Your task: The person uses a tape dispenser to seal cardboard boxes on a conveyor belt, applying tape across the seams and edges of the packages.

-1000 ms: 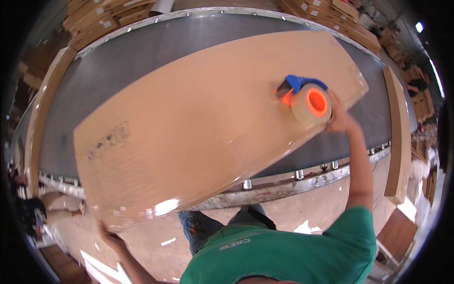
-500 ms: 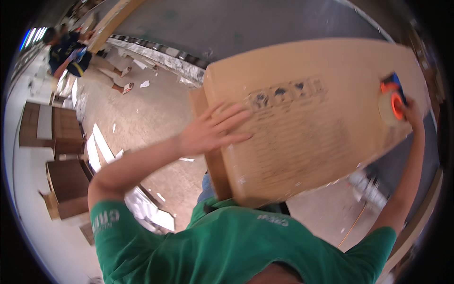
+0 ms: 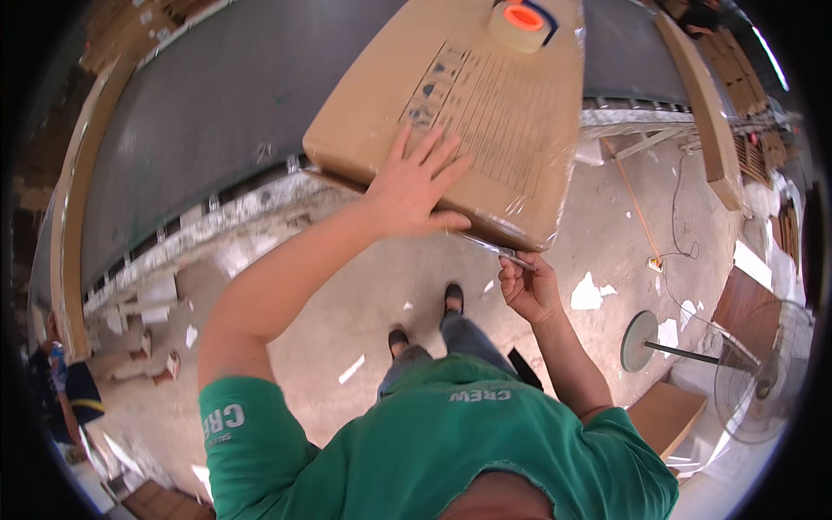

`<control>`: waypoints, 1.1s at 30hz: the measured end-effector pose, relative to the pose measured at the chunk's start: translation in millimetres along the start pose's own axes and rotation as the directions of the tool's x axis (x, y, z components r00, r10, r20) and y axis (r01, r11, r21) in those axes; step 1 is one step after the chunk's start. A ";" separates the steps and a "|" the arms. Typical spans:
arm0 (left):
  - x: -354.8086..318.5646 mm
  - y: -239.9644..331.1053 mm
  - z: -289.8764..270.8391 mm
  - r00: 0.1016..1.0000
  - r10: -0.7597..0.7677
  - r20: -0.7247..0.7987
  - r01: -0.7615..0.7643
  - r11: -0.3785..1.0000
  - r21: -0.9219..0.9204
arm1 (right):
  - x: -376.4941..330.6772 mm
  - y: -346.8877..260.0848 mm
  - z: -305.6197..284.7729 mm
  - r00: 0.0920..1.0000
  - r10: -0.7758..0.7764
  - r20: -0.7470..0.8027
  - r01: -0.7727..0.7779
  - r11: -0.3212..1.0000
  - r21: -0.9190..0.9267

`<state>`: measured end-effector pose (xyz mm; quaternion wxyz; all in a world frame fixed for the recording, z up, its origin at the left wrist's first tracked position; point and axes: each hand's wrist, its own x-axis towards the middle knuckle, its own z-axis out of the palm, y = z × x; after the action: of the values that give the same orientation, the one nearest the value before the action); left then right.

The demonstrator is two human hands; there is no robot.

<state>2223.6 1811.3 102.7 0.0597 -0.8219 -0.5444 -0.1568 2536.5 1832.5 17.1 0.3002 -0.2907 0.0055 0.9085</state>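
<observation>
A long brown cardboard box (image 3: 511, 130) lies across the dark conveyor belt, its near end jutting out toward me. My left hand (image 3: 419, 184) is laid flat on its top near that end, fingers spread beside the printed symbols. At the near right corner, my right hand (image 3: 530, 286) is closed with thumb and fingers pinched on a thin shiny strip (image 3: 507, 253), which looks like clear tape running along the box's lower edge. On the far part of the box top rests a tape dispenser (image 3: 524, 26) with an orange hub and blue frame, out of both hands.
The dark conveyor belt (image 3: 217, 113) carries another long carton (image 3: 87, 208) at left and one more (image 3: 706, 113) at right. A standing fan (image 3: 758, 381) with a round base is on my right, near cables. Paper scraps (image 3: 587, 292) litter the floor. A person (image 3: 65, 390) is at far left.
The box now appears turned, with its end toward me. My right hand has let go of the tape dispenser and come to the near corner. My left hand still lies on the box.
</observation>
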 end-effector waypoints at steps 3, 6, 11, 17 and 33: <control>2.4 -16.5 -4.0 0.971 0.214 0.110 -0.219 0.975 0.031 | -21.2 4.5 57.0 1.000 -0.023 -0.019 0.019 0.983 -0.181; 19.8 -47.3 0.1 0.917 0.351 0.190 -0.383 0.908 0.171 | -47.8 -66.5 117.3 0.826 0.219 0.519 0.155 0.798 -0.582; 32.1 -42.5 -2.0 0.901 0.414 0.127 -0.427 0.898 0.107 | 129.0 -250.8 259.3 0.309 -0.524 0.794 0.380 -0.697 -0.608; 49.4 -42.3 -16.2 0.901 0.357 0.246 -0.379 0.924 0.047 | 262.5 -306.8 328.0 0.866 -0.475 -0.154 -0.366 -0.395 -0.843; 73.9 -27.5 26.3 0.949 0.314 0.039 -0.315 0.949 0.009 | -81.1 52.1 183.6 0.458 -0.838 -0.298 0.374 0.485 -0.790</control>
<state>2230.0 1894.1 99.7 0.0800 -0.9003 -0.4087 -0.1262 2464.3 1779.6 204.2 0.4878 -0.6488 -0.3028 0.4995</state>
